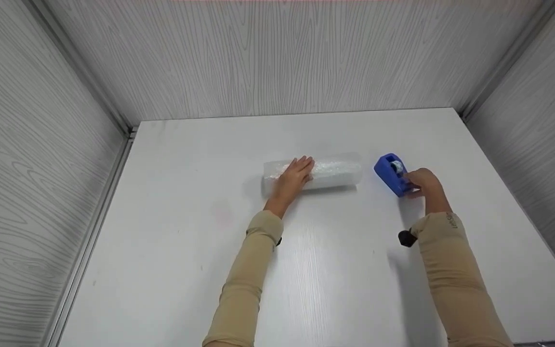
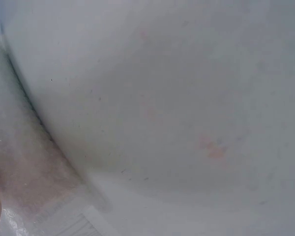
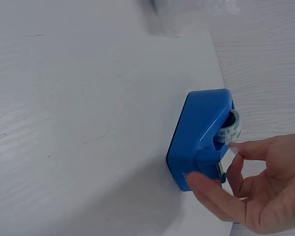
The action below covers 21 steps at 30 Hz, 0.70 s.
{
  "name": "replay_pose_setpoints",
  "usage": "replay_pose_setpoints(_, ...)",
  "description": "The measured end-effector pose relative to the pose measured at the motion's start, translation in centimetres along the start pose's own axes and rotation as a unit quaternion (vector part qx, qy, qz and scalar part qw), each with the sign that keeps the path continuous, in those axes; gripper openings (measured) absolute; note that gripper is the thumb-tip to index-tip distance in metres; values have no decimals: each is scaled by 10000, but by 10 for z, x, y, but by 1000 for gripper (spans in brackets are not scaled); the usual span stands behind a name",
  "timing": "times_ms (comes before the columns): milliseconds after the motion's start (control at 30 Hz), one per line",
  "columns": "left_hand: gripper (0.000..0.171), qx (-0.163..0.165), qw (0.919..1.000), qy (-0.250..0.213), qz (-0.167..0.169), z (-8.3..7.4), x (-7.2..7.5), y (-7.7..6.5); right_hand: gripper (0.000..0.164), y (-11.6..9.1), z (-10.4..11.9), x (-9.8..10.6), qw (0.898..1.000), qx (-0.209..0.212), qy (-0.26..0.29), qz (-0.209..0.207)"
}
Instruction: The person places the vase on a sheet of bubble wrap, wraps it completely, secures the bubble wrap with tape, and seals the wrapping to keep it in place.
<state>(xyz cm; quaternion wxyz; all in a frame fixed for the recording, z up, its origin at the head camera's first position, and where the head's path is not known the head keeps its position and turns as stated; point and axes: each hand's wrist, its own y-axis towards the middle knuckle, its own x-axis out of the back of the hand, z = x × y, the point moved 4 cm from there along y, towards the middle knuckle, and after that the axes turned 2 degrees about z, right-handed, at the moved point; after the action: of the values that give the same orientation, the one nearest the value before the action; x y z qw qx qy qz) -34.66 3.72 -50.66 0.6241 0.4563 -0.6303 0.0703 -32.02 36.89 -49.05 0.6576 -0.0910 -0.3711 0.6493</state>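
Note:
A roll of clear bubble wrap (image 1: pixel 333 172) lies crosswise on the white table, and my left hand (image 1: pixel 293 180) rests on its left part with fingers laid over it. In the left wrist view the roll (image 2: pixel 24 152) runs down the left side, with a bit of finger at the edge. To its right stands a blue tape dispenser (image 1: pixel 389 174). My right hand (image 1: pixel 424 180) is at the dispenser's front end, thumb and fingers around it. In the right wrist view one fingertip touches the clear tape by the tape roll (image 3: pixel 230 130); the blurred thumb overlaps the dispenser's side.
The white table (image 1: pixel 171 241) is bounded by grey wood-grain panels at the back (image 1: pixel 277 58), left and right. A metal rail (image 1: pixel 99 212) runs along the left edge. A small black wrist device (image 1: pixel 407 238) sits at the right sleeve's cuff.

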Motion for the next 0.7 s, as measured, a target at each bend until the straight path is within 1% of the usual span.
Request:
replay_pose_setpoints(67, 42, 6, 10000, -54, -20, 0, -1, 0, 46, 4, -3, 1, 9998, -54, -180, -63)
replay_pose_setpoints(133, 42, 12, 9999, -142, -57, 0, -1, 0, 51, 11, -7, 3, 9997, -132, -186, -69)
replay_pose_setpoints(167, 42, 9, 9998, -177, -75, 0, -1, 0, 53, 14, -10, 5, 9998, -149, -97, -49)
replay_pose_setpoints(233, 42, 0, 9997, -214, -114, 0, -2, 1, 53, 23, -16, 9, 9997, -95, 244, 1)
replay_pose_setpoints(333, 41, -3, 9997, -202, -120, -1, -3, 1, 54, 24, -20, 10, 9968, -16, 804, -11)
replay_pose_setpoints(400, 41, -4, 9998, -163, -104, -1, -4, 1, 54, 18, -21, 8, 9920, 46, 1258, -2)
replay_pose_setpoints(433, 41, -3, 9998, -172, -88, -1, -4, 1, 56, 12, -20, 7, 9900, 6, 1407, -54)
replay_pose_setpoints(533, 41, 8, 9998, -186, -69, 0, -5, 2, 54, 1, -19, 6, 9772, 22, 2121, -19)
replay_pose_setpoints(700, 42, 108, 9997, -201, -88, 0, -4, 1, 55, -7, -20, 7, 9626, 35, 2704, 134)
